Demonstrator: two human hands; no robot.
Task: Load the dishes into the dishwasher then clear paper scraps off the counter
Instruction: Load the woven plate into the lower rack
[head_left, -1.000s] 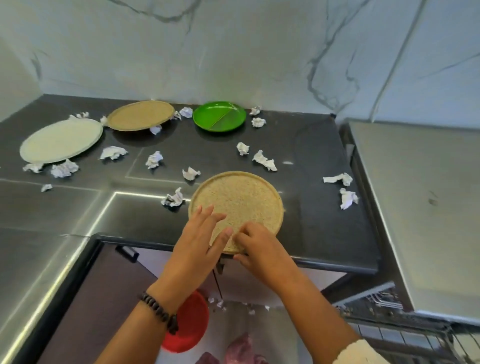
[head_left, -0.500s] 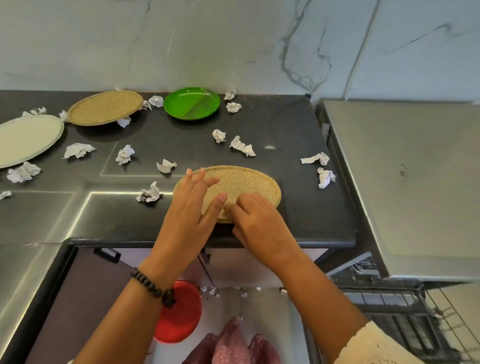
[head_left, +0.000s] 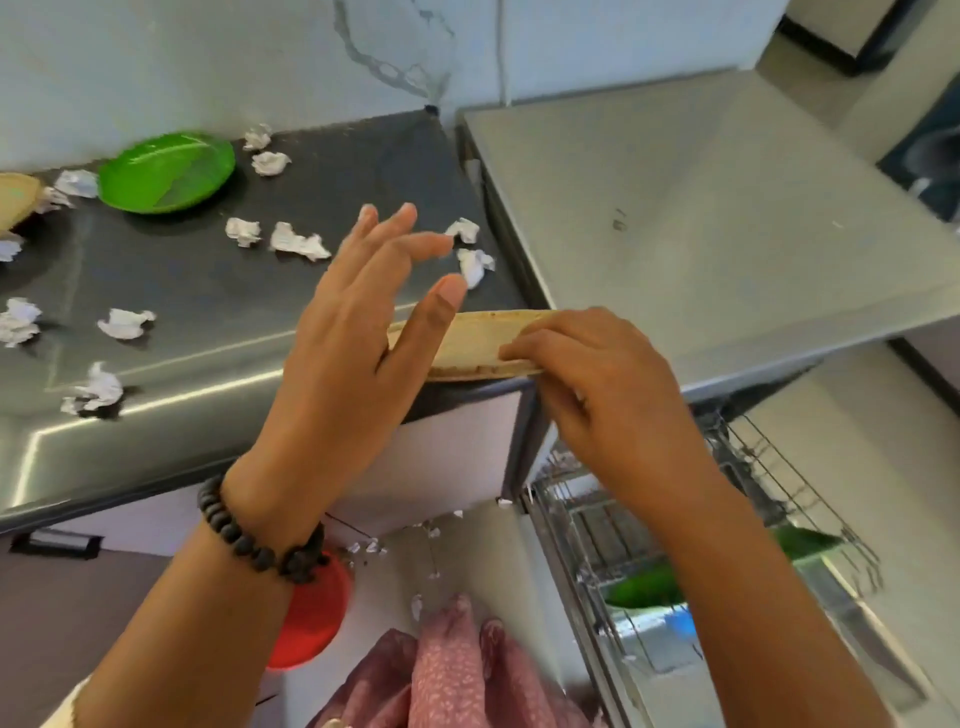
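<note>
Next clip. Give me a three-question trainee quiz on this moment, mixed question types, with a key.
1. True or false: the left hand grips the tan plate.
2. Which hand holds the tan plate? A) left B) right C) both
3. Fill in: the green plate on the counter lies near the ____ wall.

Key
1. False: its fingers are spread, beside the plate.
2. B: the right hand pinches the plate's rim above the counter edge.
3. Back. Paper scraps lie around it, and the dishwasher rack stands pulled out at lower right.
</note>
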